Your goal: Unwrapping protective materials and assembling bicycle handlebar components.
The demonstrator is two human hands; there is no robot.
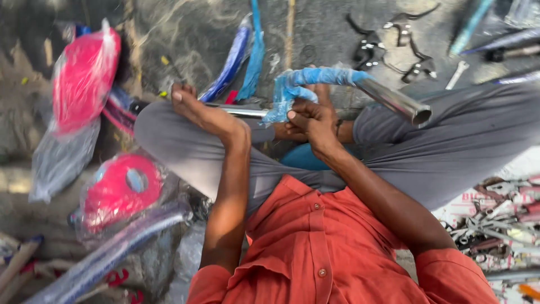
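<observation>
- Plastic-wrapped pink, disc-shaped parts [84, 79] lie far left on the ground, a second one [121, 188] below the first, well apart from both of your hands.
- Your left hand [205, 115] comes next: it rests on your grey-trousered knee [163, 126], fingers stretched out flat and apart, thumb up. It appears to press on the near end of a thin shiny bar [244, 111] rather than wrap around it; whether it truly pins the bar I cannot tell.
- Behind that hand, blue curved plastic-covered strips [236, 56] lean on the ground, touching nothing you hold.
- Your right hand [312, 121] sits just right of centre, fingers curled shut and pinching the loose end of the light-blue plastic wrapping [292, 93].
- That wrapping runs up and to the right from your pinch, and is wound around the polished chrome metal tube [394, 101].
- The tube's long axis slants from upper left, above your right hand, down to the right, its open end [422, 116] over your right thigh. So the tube lies above and to the right of your grip, and your right hand is clearly the nearer one.
- Loose metal tools [495, 219] lie on printed paper far right, near your right elbow.
</observation>
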